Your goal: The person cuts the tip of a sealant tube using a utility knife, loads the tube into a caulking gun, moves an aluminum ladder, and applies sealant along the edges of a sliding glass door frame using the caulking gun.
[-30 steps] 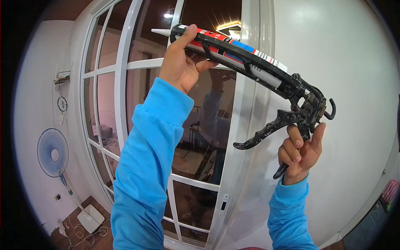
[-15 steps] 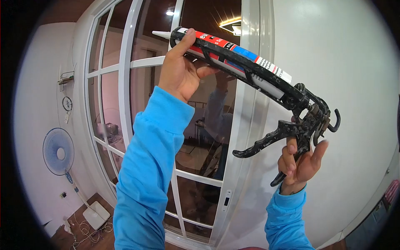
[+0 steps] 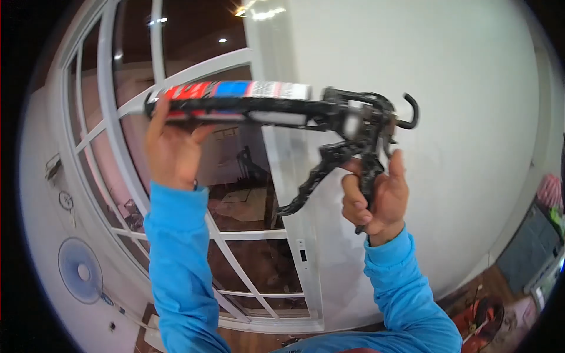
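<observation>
A black, paint-spotted caulking gun (image 3: pixel 353 126) is held up before me, nearly level, its nozzle end to the left. In its cradle lies a sealant cartridge (image 3: pixel 232 89) with a red, blue and white label. My left hand (image 3: pixel 173 150) grips the front end of the gun and cartridge from below, thumb over the near side. My right hand (image 3: pixel 379 197) is wrapped round the rear handle, while the long trigger lever hangs away from it to the left. The hooked plunger rod end (image 3: pixel 411 112) sticks out at the right. Motion blurs the nozzle.
Behind the gun stands a white-framed glass door (image 3: pixel 259 235) beside a white wall (image 3: pixel 459 147). A standing fan (image 3: pixel 81 270) is at lower left. To the right are a grey cabinet (image 3: pixel 529 247) and a red object (image 3: pixel 479 320) on the floor.
The caulking gun has swung from sloping down rightward to nearly level, and both hands have shifted left with it. My view has turned right, bringing the cabinet and red object into sight.
</observation>
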Motion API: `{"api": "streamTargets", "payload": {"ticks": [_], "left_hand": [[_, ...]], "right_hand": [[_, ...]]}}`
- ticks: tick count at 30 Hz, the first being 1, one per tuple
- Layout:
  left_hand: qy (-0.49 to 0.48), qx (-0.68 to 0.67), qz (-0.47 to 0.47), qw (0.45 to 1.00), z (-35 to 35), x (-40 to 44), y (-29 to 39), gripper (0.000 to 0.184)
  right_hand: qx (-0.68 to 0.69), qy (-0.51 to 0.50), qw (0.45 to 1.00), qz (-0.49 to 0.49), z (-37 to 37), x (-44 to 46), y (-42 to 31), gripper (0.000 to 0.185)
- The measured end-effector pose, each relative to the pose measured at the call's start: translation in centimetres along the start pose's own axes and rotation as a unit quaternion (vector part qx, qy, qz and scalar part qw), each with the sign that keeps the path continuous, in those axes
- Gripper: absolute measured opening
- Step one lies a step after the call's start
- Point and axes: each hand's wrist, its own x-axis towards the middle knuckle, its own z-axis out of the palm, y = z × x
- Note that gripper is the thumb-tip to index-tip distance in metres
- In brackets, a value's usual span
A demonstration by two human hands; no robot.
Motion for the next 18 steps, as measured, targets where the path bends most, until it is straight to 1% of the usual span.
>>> {"api": "streamTargets", "payload": {"ticks": [2,3,5,6,8,9,10,11,12,13,14,15,16,18], "left_hand": [[-0.011,-0.027,0.0,1.0,-1.3,-1.5,-0.2,0.03],[-0.013,-0.027,-0.006,1.0,-1.1,-2.6,-0.6,0.03],[0.092,-0.002,0.029,0.995,-1.1,-5.0,-1.3,0.041],[0.094,0.002,0.026,0.995,-1.7,-6.3,-1.3,0.041],[0.096,0.04,-0.08,0.991,-4.2,-9.2,-1.0,0.046],[0.129,0.12,-0.123,0.977,-6.2,-10.8,-1.0,0.05],[0.161,0.198,-0.165,0.953,-8.3,-12.6,-0.4,0.055],[0.163,0.378,-0.321,0.853,-10.0,-14.9,1.7,0.054],[0.168,0.384,-0.319,0.85,-8.8,-15.4,2.7,0.054],[0.08,0.499,-0.269,0.82,-6.0,-16.1,4.0,0.047],[-0.006,0.601,-0.22,0.769,-3.2,-17.3,4.9,0.041],[-0.032,0.603,-0.113,0.789,-0.6,-17.1,4.6,0.036],[-0.056,0.602,-0.004,0.797,1.9,-15.5,3.7,0.033],[-0.123,0.613,0.127,0.77,5.6,-12.7,1.3,0.038]], "right_hand": [[-0.047,0.026,0.998,0.016,0.1,-0.7,0.0,0.084],[-0.044,0.032,0.998,0.013,0.3,-1.2,-0.1,0.084],[-0.169,0.025,0.985,0.031,0.4,-1.9,0.1,0.075],[-0.165,0.027,0.985,0.033,0.4,-2.2,0.3,0.075],[-0.254,0.019,0.966,0.043,0.2,-2.9,1.2,0.062],[-0.231,0.015,0.972,0.04,0.6,-3.3,1.5,0.053],[-0.224,0.014,0.973,0.046,1.1,-3.7,1.5,0.053],[-0.284,0.033,0.953,0.098,1.6,-4.0,1.6,0.048],[-0.344,0.047,0.926,0.147,2.0,-4.0,1.7,0.043],[-0.337,0.007,0.93,0.146,2.4,-3.7,2.1,0.035],[-0.33,0.0,0.931,0.157,2.6,-3.4,2.9,0.035],[-0.368,-0.011,0.915,0.164,2.8,-2.9,4.0,0.034],[-0.403,-0.026,0.899,0.171,2.9,-2.4,5.3,0.034],[-0.402,-0.068,0.886,0.221,1.7,-2.0,8.7,0.033]]}}
